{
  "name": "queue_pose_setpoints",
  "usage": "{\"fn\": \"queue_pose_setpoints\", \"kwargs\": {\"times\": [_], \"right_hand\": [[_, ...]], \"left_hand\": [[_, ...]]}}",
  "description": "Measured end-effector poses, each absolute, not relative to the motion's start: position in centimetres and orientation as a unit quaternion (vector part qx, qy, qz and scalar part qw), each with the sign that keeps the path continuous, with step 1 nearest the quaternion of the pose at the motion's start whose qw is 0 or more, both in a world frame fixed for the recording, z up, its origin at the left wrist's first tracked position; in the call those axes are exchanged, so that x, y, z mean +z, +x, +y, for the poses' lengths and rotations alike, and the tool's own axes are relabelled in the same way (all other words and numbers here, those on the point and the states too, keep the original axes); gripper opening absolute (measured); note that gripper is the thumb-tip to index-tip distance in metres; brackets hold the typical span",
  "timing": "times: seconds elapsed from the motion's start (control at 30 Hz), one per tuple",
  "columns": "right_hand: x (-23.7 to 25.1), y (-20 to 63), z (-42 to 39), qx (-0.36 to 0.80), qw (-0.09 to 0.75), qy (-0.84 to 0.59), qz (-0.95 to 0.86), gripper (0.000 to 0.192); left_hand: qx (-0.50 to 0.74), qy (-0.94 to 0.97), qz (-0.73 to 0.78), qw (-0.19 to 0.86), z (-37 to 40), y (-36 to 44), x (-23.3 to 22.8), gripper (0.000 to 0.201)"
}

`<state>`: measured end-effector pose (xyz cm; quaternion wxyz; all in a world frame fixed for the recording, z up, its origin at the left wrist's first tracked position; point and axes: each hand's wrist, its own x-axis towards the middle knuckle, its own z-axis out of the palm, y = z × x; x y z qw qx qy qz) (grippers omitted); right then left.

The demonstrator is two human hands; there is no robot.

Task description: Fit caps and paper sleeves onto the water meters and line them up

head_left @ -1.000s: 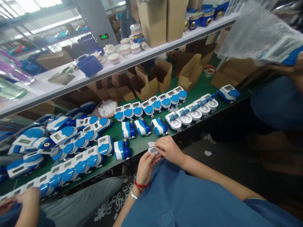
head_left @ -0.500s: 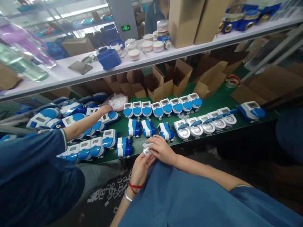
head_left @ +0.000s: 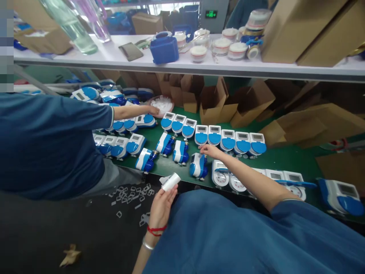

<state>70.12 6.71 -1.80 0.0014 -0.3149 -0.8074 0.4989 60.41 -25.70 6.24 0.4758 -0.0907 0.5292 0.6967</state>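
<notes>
White roll [head_left: 171,182], loose flap at one end, is in our left hand [head_left: 160,205], that grip pinching its lower side, just off the near edge of the green surface [head_left: 302,158]. Our right hand [head_left: 211,151] is above the surface, fingertips near a sideways blue-and-white meter [head_left: 197,166]; we can't tell if that grip holds anything.

PASS: bench [head_left: 293,154] right of back meters [head_left: 228,140] | BLOCK: shelf [head_left: 182,69] above, co-worker's arm [head_left: 128,112]
</notes>
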Motion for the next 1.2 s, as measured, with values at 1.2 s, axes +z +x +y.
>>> {"fn": "queue_pose_setpoints", "kwargs": {"times": [1.2], "right_hand": [[-8.4, 70.0, 9.0, 0.470, -0.089, -0.251, -0.841, 0.020]], "left_hand": [[0.691, -0.163, 0.575, 0.407, -26.0, 64.5, 8.0, 0.032]]}}
